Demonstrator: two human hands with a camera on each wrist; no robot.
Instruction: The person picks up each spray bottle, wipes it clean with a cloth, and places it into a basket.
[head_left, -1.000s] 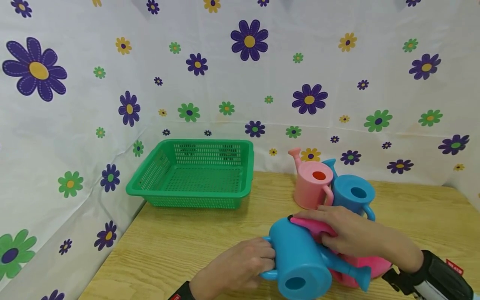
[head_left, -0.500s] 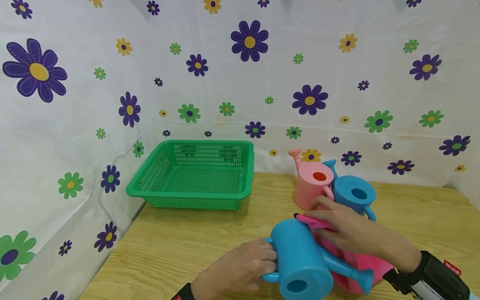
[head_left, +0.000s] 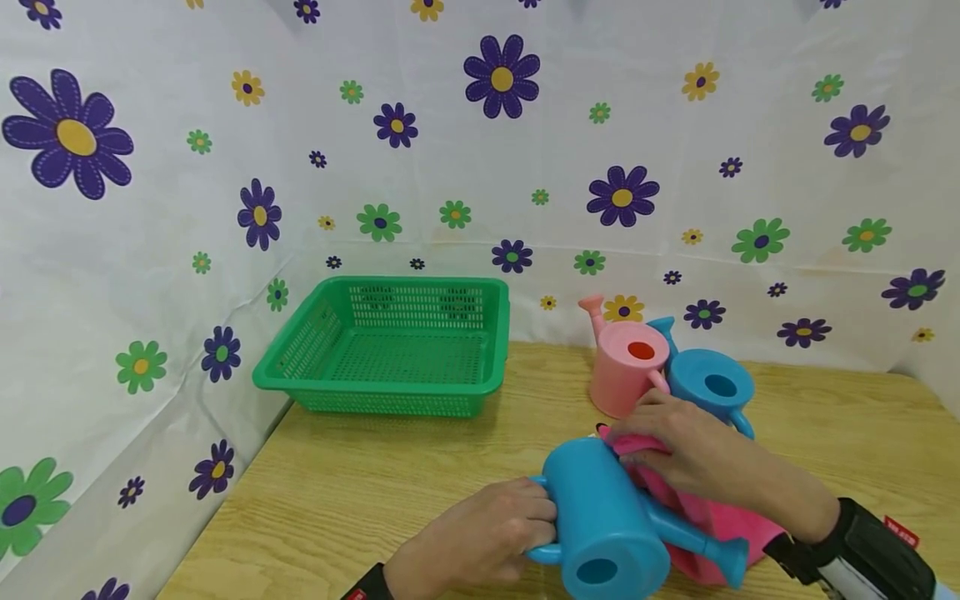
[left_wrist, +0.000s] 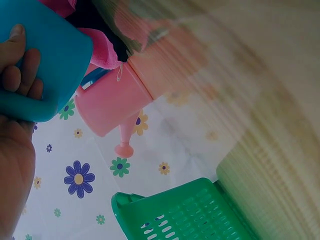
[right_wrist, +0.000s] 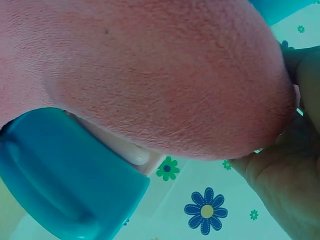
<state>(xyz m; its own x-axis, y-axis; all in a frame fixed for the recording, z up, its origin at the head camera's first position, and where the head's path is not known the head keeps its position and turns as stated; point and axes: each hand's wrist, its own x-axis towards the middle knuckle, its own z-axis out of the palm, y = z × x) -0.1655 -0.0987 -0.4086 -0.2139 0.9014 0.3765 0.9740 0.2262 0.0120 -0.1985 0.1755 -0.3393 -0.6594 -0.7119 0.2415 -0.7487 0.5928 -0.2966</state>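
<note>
In the head view, my left hand [head_left: 498, 533] grips the handle of a blue watering can [head_left: 600, 508]. The can is tipped over, its top opening toward me and its spout pointing right. My right hand [head_left: 693, 454] holds a fluffy pink cloth [head_left: 738, 529] with bent fingers, right at the far right side of the can. The cloth trails down behind the spout, and its dark-tipped corner shows beyond the fingers. In the right wrist view the cloth [right_wrist: 165, 75] fills most of the picture, with thumb and fingers at its edge. The left wrist view shows fingers [left_wrist: 30, 67] curled round the handle.
Behind my right hand stand a pink watering can [head_left: 618, 379] and another blue watering can [head_left: 708, 375], close together. A green mesh basket [head_left: 382, 388] sits at the back left of the wooden table [head_left: 360, 475]. A flower-printed sheet [head_left: 420, 50] hangs behind.
My right hand has slid slightly right along the can with the cloth, its fingers now more bent. The left hand and the held can have shifted only a little.
</note>
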